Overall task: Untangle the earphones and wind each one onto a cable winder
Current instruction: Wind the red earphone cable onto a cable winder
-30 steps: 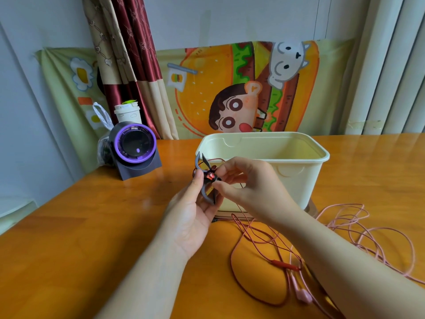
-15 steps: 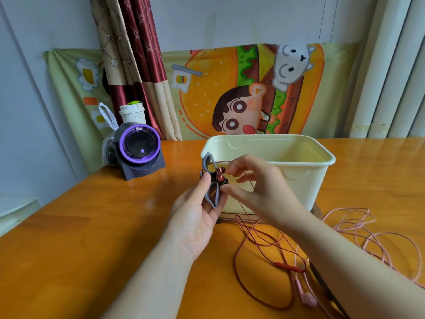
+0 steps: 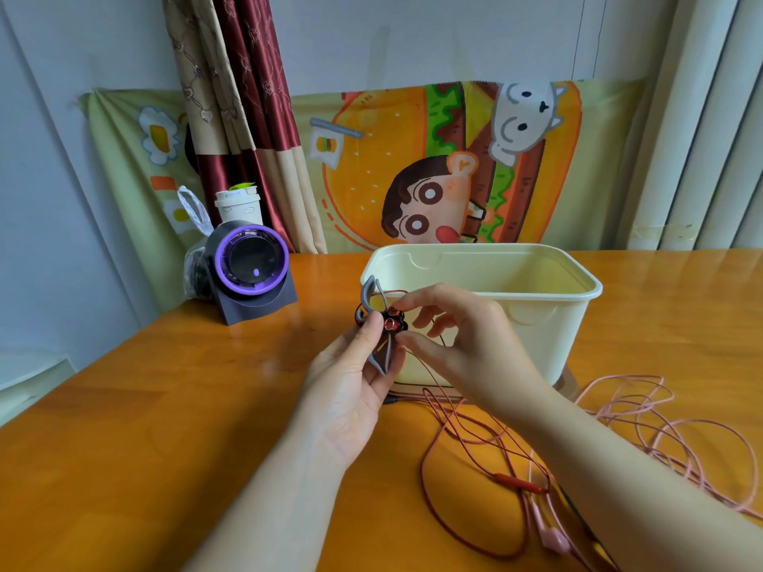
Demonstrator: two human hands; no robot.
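Bin (image 3: 536,324) sat mid-surface (image 3: 144,427), toward the back. Fan (image 3: 252,274) stood left of bin, cup (image 3: 238,204) and bag (image 3: 194,258) behind it. Both hands met just before bin's left end, winder (image 3: 377,324) between them. Earphone cables (image 3: 619,427) lay on surface right of hands, before bin. Curtain (image 3: 239,117) hung behind fan.

Soft, even daylight fills the scene, with faint sheen on the orange table (image 3: 124,447) and only weak shadows under the forearms; focus is sharp centrally (wide-angle bending shows near the edges)
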